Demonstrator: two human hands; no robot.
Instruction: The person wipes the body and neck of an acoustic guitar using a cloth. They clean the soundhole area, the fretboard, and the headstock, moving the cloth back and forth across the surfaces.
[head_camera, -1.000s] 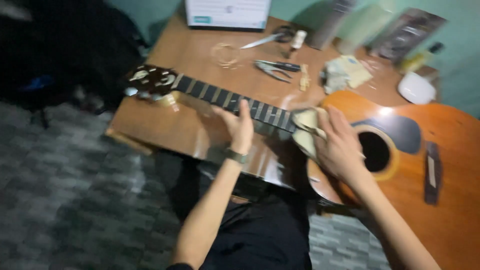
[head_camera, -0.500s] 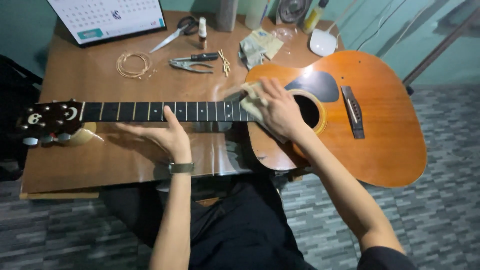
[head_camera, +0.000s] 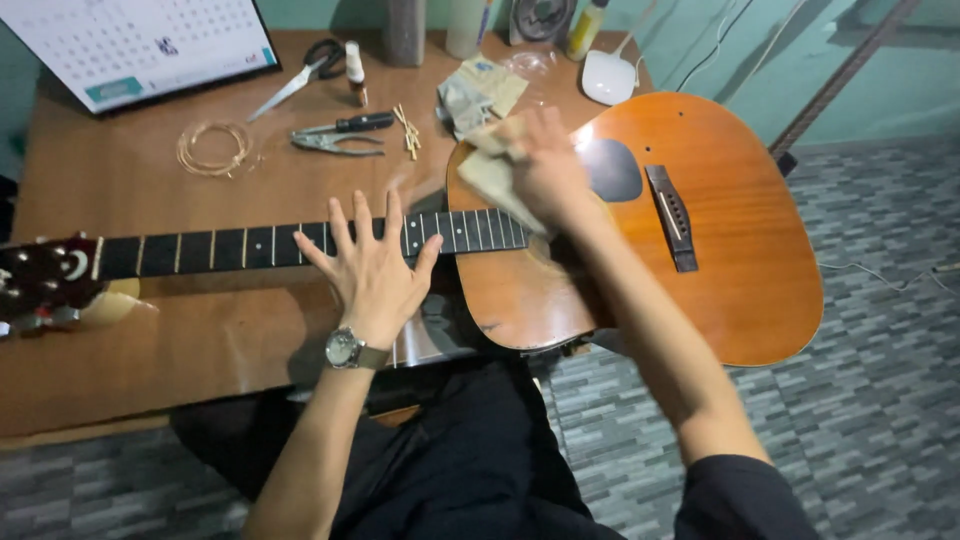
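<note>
Head view, guitar (head_camera: 720, 250): lies flat, face up and stringless, neck pointing to my left across the surface (head_camera: 120, 180), body overhanging the right edge above my lap.
Head view, left hand (head_camera: 372, 270): open, fingers spread, palm down on the fretboard (head_camera: 220, 248). I judge this pins the neck so the guitar cannot slide.
Left arm pose: forearm runs straight up from the lower frame, wrist level, watch (head_camera: 345, 348) on top.
Head view, right hand (head_camera: 545, 165): closed on a cloth (head_camera: 490, 170), pressed to the guitar top beside the soundhole, where neck meets body. The hand is motion-blurred, so finger detail is unclear.
Right arm pose: reaches in from the lower right, elbow bent, forearm crossing the guitar body.
Cloth: bunched under the palm, one corner trailing over the upper frets; I judge the grip suits wiping.
Surface, far side: pliers (head_camera: 335, 135), scissors (head_camera: 300, 75), string coil (head_camera: 212, 148), calendar (head_camera: 130, 45), well apart from both hands.
</note>
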